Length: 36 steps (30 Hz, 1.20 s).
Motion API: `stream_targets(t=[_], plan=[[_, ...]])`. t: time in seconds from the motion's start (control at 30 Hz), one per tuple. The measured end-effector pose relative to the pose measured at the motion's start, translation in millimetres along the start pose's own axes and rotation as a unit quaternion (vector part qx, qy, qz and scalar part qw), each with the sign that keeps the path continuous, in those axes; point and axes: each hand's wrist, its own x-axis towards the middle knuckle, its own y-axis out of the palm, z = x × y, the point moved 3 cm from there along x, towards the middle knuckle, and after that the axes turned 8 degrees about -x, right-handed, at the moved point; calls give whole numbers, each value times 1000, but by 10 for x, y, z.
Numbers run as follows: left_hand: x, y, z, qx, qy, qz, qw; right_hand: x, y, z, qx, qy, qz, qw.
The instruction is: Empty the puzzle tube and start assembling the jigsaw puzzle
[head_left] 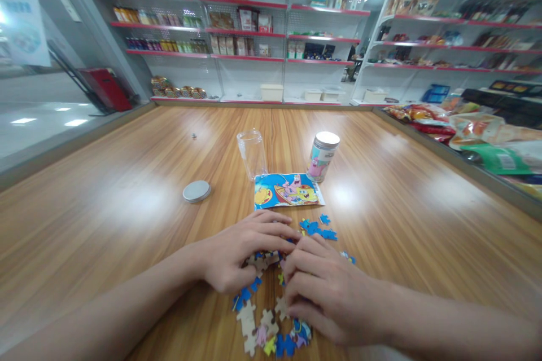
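Observation:
Loose jigsaw puzzle pieces [248, 324] lie in a pile in front of me, some with bare wooden backs up, others showing blue, yellow or pink print. My left hand [249, 242] reaches over the upper part of the pile with its fingers stretched out. Close beside it, my right hand [326, 287] rests among the pieces with bent fingers; its fingertips and anything in them are hidden. A few blue puzzle pieces [313, 227] lie just beyond the right hand. Behind both hands is a printed cartoon picture sheet [288, 190].
A clear plastic jar [252, 155] stands open behind the sheet, and a lidded cartoon-print canister [322, 157] stands to its right. A round silver lid [197, 191] lies at left. Snack packets [486, 135] line the right side; stocked shelves [245, 31] are beyond the wooden table [127, 203].

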Motion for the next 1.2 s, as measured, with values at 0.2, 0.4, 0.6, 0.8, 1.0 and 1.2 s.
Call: stream_targets(t=[0.2,0.4,0.6,0.8,1.0,1.2], plan=[[-3,2,-19,4,-2,-4,1000,-2,3,24,-29,-2,7,1000],[3,-3,-17,6,-3,-2,1000,0,-14,24,-41,-1,16,999],[-9,4,-20,1,1,-19,1000,-9,16,13,-15,26,18,999],[0,-4,-37,-1,15,-29,999,4,6,30,18,0,-27,999],[0,-7,-45,5,10,-27,1000,4,-9,34,-20,-27,-57,998],[-5,4,-28,4,5,-25,1000,11,-51,46,-24,-11,-48,999]])
